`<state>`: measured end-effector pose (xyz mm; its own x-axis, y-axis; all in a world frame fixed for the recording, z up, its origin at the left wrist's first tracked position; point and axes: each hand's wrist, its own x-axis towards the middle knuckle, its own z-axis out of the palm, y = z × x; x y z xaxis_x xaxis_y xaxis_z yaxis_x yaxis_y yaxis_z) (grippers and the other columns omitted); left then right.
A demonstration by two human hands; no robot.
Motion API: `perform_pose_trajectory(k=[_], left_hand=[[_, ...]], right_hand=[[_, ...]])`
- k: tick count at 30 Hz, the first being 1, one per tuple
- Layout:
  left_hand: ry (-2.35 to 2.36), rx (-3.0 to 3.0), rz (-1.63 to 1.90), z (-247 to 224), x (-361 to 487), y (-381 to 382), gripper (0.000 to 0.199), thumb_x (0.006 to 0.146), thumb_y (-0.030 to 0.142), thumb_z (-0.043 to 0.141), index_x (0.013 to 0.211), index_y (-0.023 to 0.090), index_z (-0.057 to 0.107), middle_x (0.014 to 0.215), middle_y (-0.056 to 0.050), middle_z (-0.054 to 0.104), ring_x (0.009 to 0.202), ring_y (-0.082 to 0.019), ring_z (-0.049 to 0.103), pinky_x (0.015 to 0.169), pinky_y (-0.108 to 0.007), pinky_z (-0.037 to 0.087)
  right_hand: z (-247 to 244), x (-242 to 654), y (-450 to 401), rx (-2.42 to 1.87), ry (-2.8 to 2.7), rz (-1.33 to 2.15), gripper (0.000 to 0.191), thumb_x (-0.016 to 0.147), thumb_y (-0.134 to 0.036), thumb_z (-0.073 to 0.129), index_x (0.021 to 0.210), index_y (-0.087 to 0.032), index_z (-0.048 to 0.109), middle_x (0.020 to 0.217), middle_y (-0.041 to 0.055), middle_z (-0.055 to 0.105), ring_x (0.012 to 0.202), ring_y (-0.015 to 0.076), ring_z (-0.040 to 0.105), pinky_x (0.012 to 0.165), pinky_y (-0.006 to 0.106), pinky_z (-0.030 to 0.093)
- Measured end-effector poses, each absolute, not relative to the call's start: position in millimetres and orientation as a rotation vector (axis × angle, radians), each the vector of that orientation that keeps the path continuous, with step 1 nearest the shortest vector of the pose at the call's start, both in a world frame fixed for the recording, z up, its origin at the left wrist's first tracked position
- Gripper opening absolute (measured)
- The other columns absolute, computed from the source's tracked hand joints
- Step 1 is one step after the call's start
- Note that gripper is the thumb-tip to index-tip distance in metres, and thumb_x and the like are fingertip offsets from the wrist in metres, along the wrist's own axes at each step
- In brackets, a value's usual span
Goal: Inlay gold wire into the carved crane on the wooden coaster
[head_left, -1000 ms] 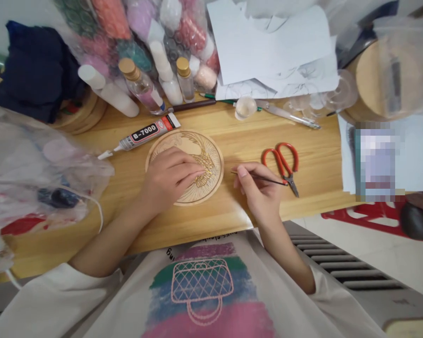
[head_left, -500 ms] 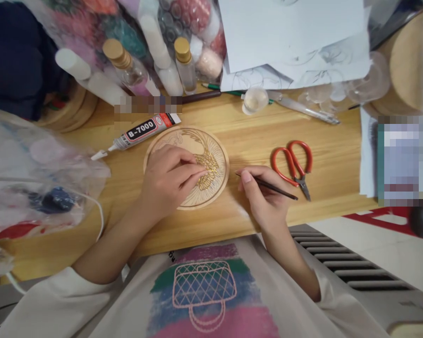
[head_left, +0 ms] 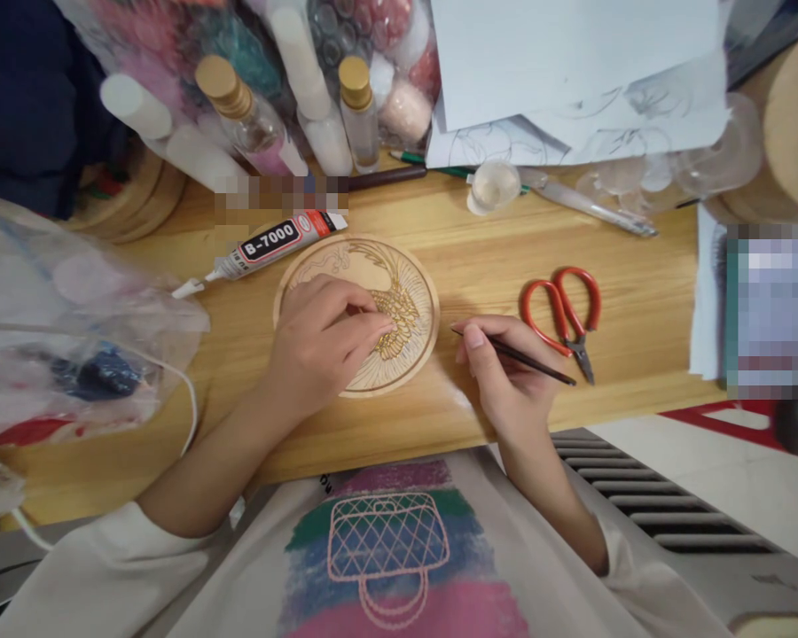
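A round wooden plaque [head_left: 427,354] lies on the table, bearing a fine line drawing and a gold wire feather pattern [head_left: 399,319]. My left hand [head_left: 325,341] rests over its left part, thumb and forefinger pinched together at the gold pattern; whatever is between those fingertips is too small to make out. To the right of the plaque, my right hand [head_left: 509,368] is closed around a thin, dark, pointed tool [head_left: 528,358]. The tool's tip points left, towards the plaque but apart from it. Red-handled pliers [head_left: 562,310] lie just beyond my right hand.
Behind the plaque lies a B-7000 glue tube [head_left: 272,244]. Bottles [head_left: 259,133] and bagged materials stand at the back left. A small clear cup [head_left: 496,188], a craft knife [head_left: 595,208] and sketched papers [head_left: 572,80] are at the back. A plastic bag [head_left: 106,354] covers the left side.
The view has shifted slightly, so the objects on the table appear a little further right. Both hands keep nearly the same pose, the left still pinching at the plaque, the right still gripping the tool.
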<state>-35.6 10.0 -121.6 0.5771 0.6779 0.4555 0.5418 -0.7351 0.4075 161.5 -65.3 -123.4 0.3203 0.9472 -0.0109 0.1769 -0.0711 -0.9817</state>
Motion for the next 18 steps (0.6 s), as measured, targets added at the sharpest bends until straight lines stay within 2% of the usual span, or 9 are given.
perform_pose_trajectory(k=[13, 18], left_hand=[[0.992, 2.629, 0.888, -120.7, -35.4, 9.8, 0.009, 0.086, 0.012, 0.07, 0.084, 0.02, 0.068, 0.083, -0.002, 0.066, 0.077, -0.018, 0.059, 0.069, -0.036, 0.048], [0.984, 2.612, 0.897, -123.9, -36.3, 9.9, 0.011, 0.086, 0.011, 0.068, 0.086, 0.022, 0.067, 0.085, -0.001, 0.065, 0.078, -0.018, 0.059, 0.069, -0.035, 0.047]], right_hand=[[-124.3, 162.1, -65.8, -1.501, -1.082, 0.918, 0.007, 0.092, -0.025, 0.065, 0.088, -0.023, 0.07, 0.072, -0.0036, 0.068, 0.064, 0.0094, 0.062, 0.061, 0.024, 0.05], [-127.4, 163.2, -66.3, -1.522, -1.111, 0.848, 0.01, 0.09, -0.026, 0.065, 0.1, -0.024, 0.067, 0.076, -0.0028, 0.065, 0.065, 0.011, 0.061, 0.063, 0.026, 0.051]])
